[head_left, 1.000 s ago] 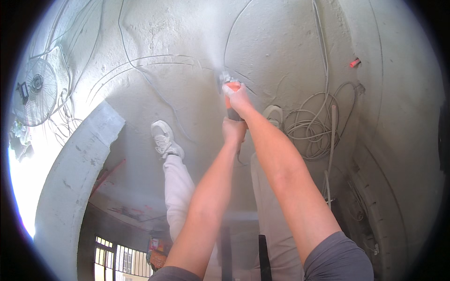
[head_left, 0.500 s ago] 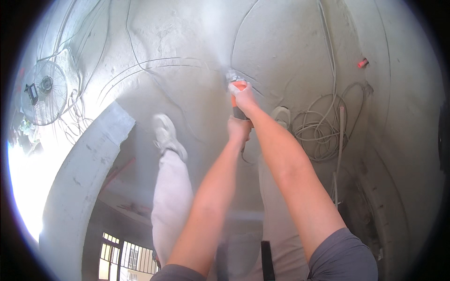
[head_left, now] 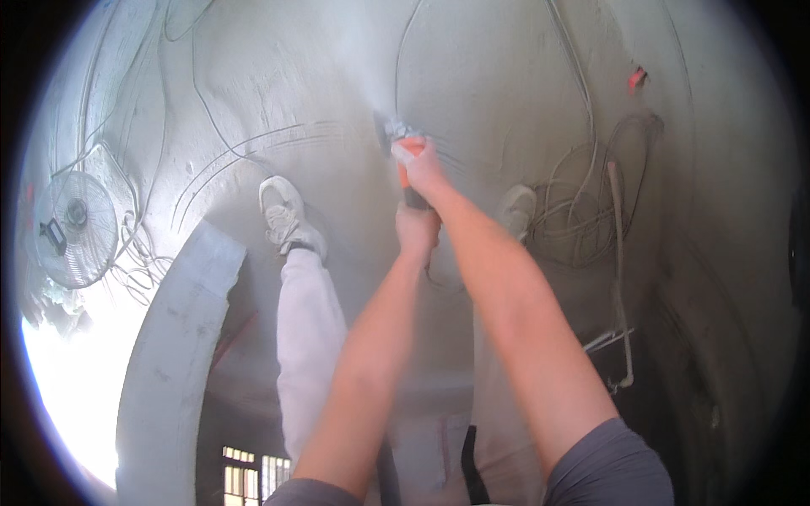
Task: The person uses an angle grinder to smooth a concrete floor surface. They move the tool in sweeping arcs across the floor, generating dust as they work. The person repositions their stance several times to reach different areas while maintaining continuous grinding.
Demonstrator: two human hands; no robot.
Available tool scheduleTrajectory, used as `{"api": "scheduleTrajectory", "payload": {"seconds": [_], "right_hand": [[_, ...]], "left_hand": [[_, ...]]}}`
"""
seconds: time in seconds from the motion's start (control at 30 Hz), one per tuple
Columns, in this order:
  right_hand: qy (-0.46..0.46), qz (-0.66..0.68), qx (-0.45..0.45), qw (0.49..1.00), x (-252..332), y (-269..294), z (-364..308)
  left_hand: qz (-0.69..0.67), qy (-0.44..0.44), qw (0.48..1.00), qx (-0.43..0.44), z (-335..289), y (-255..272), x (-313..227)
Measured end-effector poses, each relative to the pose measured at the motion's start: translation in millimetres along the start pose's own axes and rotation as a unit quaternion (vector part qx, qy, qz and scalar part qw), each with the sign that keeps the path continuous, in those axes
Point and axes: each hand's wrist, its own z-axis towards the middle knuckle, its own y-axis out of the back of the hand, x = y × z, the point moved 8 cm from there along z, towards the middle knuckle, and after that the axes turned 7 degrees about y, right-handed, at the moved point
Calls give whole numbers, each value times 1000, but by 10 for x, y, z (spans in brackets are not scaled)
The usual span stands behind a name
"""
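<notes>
At far left is one fan point(head_left: 76, 213), then one of two shoes point(head_left: 285, 218). Next, one orange grinder point(head_left: 404, 175) is over the floor point(head_left: 481, 84), the left hand point(head_left: 417, 231) clenched around its rear, the right hand point(head_left: 424, 171) gripping its front. Farther right are one cable coil point(head_left: 574, 211) and one red piece point(head_left: 636, 81).

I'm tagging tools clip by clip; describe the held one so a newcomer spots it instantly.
Follow the two bare forearms up from the lower edge. The right hand grips the front and the left hand the rear of a power tool. Unlike the red piece at right, it is orange and black, with pale dust at its metal head.
</notes>
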Motion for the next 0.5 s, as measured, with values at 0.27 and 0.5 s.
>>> {"api": "scheduleTrajectory", "payload": {"seconds": [0.27,0.5], "right_hand": [[-55,-57,-1,997,-211,-91,197],[-69,-73,4,995,-281,-116,281]], "left_hand": [[-18,24,999,21,-94,52,-153],[-11,14,1000,1,46,97,-117]]}}
